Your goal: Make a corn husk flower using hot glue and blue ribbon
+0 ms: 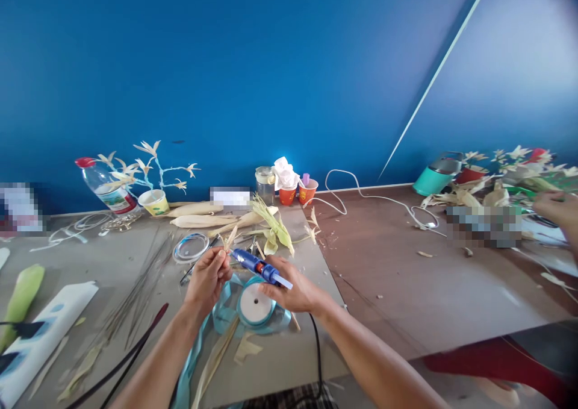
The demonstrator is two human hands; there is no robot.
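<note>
My right hand (295, 290) grips a blue glue gun (258, 266) whose nozzle points left towards my left hand. My left hand (208, 276) pinches a small pale corn-husk flower piece (229, 238) on a thin stem, held just at the gun's tip. Both hands hover over a spool of light blue ribbon (255, 305) lying on the grey board (289, 349). The gun's black cord (317, 352) trails down towards me.
Corn husks (212, 215), green husk leaves (273, 227), thin wires (139, 282), a wire coil (190, 247), a water bottle (108, 189), a cup with a husk-flower branch (153, 199), small cups (293, 191) and a white cable (361, 195) lie about. Another person's hand (557, 207) works at far right.
</note>
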